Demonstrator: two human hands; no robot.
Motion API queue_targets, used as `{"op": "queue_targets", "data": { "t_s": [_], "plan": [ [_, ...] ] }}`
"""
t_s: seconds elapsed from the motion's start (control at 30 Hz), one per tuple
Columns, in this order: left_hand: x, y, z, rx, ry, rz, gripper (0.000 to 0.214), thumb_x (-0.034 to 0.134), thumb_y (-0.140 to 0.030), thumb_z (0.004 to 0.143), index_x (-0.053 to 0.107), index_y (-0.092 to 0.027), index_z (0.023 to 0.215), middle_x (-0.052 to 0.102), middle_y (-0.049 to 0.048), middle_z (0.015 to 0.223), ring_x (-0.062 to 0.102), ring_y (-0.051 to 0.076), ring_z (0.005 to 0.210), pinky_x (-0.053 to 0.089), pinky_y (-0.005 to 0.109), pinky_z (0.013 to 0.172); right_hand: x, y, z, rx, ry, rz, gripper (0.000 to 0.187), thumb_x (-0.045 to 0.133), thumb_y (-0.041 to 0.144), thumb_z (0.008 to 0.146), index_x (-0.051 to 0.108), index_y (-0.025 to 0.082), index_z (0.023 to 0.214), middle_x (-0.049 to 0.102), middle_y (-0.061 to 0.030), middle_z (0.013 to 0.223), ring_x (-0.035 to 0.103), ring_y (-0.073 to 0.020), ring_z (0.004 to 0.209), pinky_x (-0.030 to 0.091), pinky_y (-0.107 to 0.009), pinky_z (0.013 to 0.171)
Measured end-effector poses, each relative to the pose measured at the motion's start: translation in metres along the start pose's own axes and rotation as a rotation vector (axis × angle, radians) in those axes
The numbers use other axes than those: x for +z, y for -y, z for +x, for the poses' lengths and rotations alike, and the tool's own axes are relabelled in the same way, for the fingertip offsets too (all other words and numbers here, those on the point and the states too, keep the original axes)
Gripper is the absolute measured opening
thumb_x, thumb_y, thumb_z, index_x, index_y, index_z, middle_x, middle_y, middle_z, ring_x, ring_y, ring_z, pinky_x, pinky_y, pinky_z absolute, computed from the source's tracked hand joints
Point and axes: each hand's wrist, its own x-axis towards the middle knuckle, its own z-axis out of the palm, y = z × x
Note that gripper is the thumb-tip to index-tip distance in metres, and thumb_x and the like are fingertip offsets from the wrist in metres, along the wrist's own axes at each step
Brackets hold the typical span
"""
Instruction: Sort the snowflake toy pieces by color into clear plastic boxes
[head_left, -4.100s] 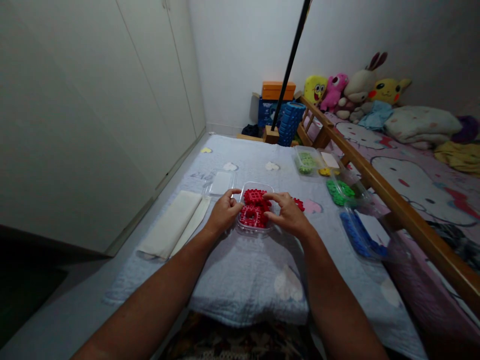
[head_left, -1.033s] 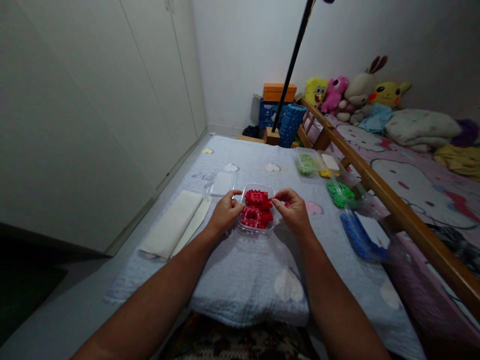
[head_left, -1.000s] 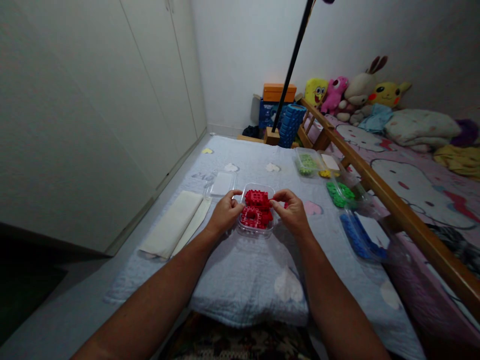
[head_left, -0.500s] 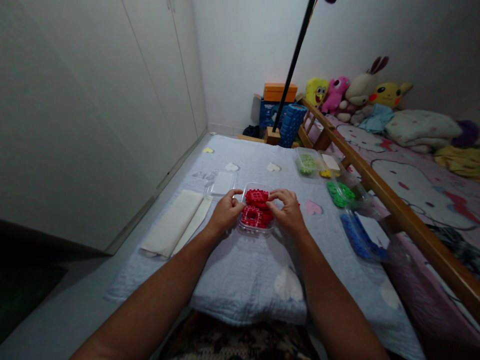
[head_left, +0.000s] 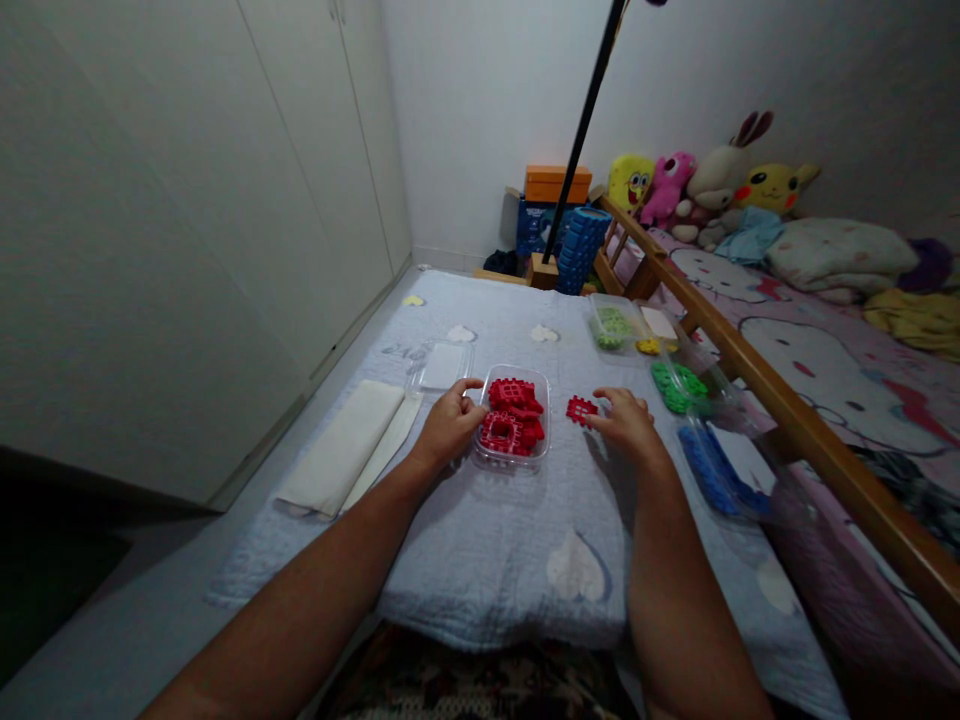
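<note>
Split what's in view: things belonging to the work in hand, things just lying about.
Work in hand:
clear tub, left hand at its rim
red pieces inside it
loose red piece, right hand at it

Apparently just lying about:
folded cream cloth
blue pieces
green pieces
blue ribbed roller
plush toys

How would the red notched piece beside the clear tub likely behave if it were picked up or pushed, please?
The red notched piece is probably light for its size, since gaps show through it. Its straight, toothed edges suggest fairly stiff material. Because it looks flat on the light blue cloth, it would likely slide or snag, not roll.
</note>
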Motion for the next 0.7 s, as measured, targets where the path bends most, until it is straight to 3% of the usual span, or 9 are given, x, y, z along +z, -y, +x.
{"op": "queue_targets", "data": {
  "t_s": [0.1, 0.23, 0.47, 0.6, 0.7],
  "plan": [
    [0.000, 0.001, 0.000, -0.009, -0.001, 0.006, 0.045, 0.060, -0.032, 0.077, 0.062, -0.015, 0.119, 0.044, -0.0104, 0.056, 0.039, 0.011, 0.051, 0.029, 0.023, 0.052, 0.002, 0.008, -0.005, -0.037, 0.103, -0.096, 0.047, 0.076, 0.030, 0.075, 0.072, 0.025, 0.122, 0.069, -0.0143, 0.128, 0.060, -0.0382, 0.115, 0.044, -0.048, 0.094],
    [0.000, 0.001, 0.000, -0.009, 0.001, -0.004, 0.044, 0.061, -0.032, 0.077, 0.062, -0.016, 0.118, 0.044, -0.0106, 0.056, 0.039, 0.011, 0.050, 0.029, 0.023, 0.052, 0.004, 0.014, -0.005, -0.084, 0.128, -0.139, 0.042, 0.075, 0.028, 0.077, 0.073, 0.023, 0.119, 0.072, -0.0151, 0.119, 0.063, -0.0356, 0.109, 0.046, -0.044, 0.091],
    [-0.001, -0.001, 0.000, -0.003, -0.005, -0.009, 0.042, 0.061, -0.031, 0.077, 0.062, -0.016, 0.116, 0.043, -0.0107, 0.056, 0.039, 0.010, 0.050, 0.028, 0.023, 0.052, 0.000, 0.015, 0.002, -0.129, -0.041, 0.200, 0.036, 0.076, 0.038, 0.077, 0.074, 0.021, 0.109, 0.073, -0.0114, 0.109, 0.067, -0.0279, 0.096, 0.052, -0.042, 0.088],
    [-0.001, -0.001, 0.000, -0.013, 0.002, -0.004, 0.042, 0.061, -0.030, 0.078, 0.062, -0.016, 0.117, 0.044, -0.0106, 0.056, 0.039, 0.010, 0.051, 0.029, 0.023, 0.052, -0.006, 0.036, -0.003, -0.241, -0.150, 0.433, 0.033, 0.074, 0.045, 0.080, 0.074, 0.021, 0.104, 0.074, -0.0107, 0.106, 0.066, -0.0274, 0.094, 0.052, -0.043, 0.088],
    [-0.001, -0.001, 0.000, -0.021, -0.002, 0.003, 0.042, 0.062, -0.030, 0.077, 0.062, -0.017, 0.117, 0.044, -0.0106, 0.056, 0.039, 0.010, 0.051, 0.030, 0.022, 0.053, -0.006, 0.058, -0.013, -0.378, -0.143, 0.456, 0.028, 0.073, 0.044, 0.085, 0.075, 0.024, 0.103, 0.075, -0.0095, 0.108, 0.065, -0.0290, 0.102, 0.048, -0.046, 0.096]
  ]
}}
